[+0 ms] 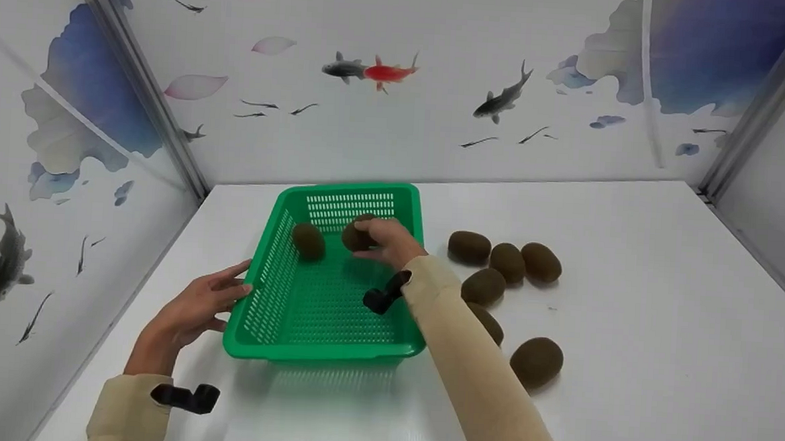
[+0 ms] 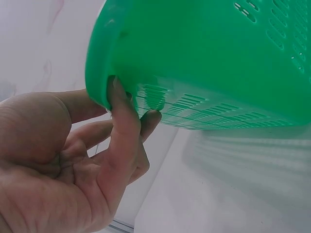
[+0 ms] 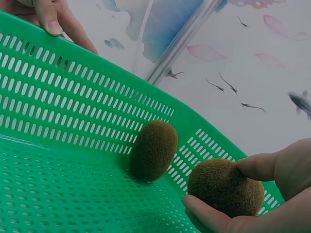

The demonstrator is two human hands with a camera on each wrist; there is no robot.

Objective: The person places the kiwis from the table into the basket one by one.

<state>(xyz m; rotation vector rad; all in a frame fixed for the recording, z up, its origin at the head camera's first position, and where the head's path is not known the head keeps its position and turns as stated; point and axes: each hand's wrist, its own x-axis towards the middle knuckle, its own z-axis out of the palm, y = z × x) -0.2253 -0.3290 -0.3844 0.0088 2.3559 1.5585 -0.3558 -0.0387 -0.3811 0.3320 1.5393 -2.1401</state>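
Observation:
A green plastic basket (image 1: 332, 349) with slotted walls stands on the white table. My left hand (image 1: 201, 304) grips its left rim, thumb on top and fingers under the edge, as the left wrist view shows with the hand (image 2: 92, 160) at the rim. Inside the basket's far part, my right hand (image 1: 391, 242) holds a brown kiwi (image 3: 221, 189) between thumb and fingers. Another kiwi (image 1: 309, 242) lies in the far left corner of the basket, against the wall. The right fingers partly cover the held kiwi in the head view.
Several kiwis lie loose on the table right of the basket, among them one kiwi (image 1: 469, 247) at the back and one kiwi (image 1: 537, 362) nearer. The right sleeve (image 1: 473, 346) partly hides some. White walls (image 1: 397, 140) with painted fish enclose the table.

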